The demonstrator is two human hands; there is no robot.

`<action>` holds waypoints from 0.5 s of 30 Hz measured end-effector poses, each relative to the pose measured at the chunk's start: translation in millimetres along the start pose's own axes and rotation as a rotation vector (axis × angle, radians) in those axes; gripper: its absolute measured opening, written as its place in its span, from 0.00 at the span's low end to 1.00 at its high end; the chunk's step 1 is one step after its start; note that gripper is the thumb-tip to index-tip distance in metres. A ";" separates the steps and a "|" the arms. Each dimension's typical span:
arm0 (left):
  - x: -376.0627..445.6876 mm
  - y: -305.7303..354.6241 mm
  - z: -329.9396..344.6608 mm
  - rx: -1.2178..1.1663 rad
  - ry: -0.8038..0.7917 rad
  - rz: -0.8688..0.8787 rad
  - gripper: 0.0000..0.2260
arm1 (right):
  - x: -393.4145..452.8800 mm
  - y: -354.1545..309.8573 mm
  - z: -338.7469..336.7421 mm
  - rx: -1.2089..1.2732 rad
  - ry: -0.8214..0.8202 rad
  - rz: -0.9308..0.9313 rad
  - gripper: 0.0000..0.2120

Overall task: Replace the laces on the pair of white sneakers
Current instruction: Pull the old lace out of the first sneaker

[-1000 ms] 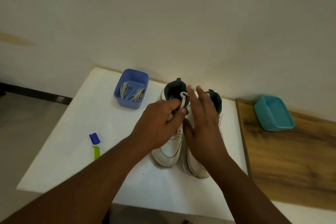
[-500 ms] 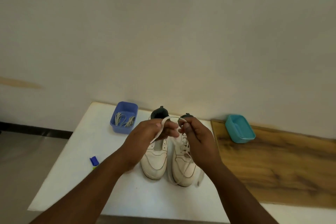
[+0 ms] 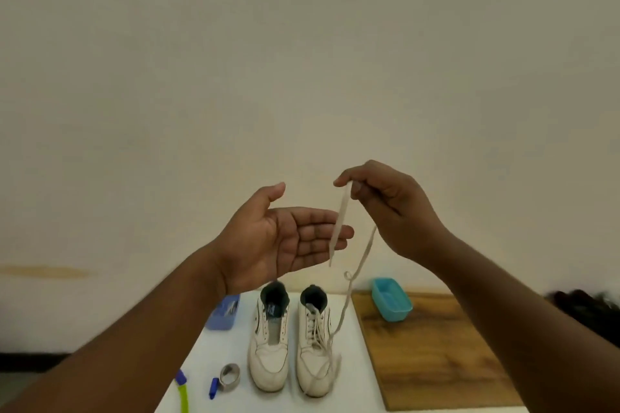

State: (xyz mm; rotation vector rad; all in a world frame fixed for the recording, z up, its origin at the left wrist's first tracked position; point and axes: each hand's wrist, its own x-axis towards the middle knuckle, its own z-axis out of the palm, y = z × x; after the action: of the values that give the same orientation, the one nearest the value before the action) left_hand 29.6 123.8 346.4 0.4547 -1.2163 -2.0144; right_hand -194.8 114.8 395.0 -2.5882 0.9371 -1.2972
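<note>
White lace, pinched in the right hand, hangs above the table's far edge over the sneakers; left hand waits flat and wide; gathering it steadily avoids snagging.

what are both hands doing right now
Left hand: open, palm up, fingers straight, holding nothing.
Right hand: pinching the white lace between thumb and fingertips, raised above the sneakers.
</note>
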 end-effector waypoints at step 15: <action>-78.7 79.1 167.6 0.418 -0.077 0.319 0.15 | 34.2 -141.2 -110.2 -0.154 0.008 -0.184 0.11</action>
State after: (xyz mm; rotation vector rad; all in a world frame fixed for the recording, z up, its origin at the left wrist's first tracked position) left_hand 10.4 261.5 492.0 0.3544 -1.6524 -1.5214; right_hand -194.6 229.0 537.1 -2.8483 0.8492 -1.3268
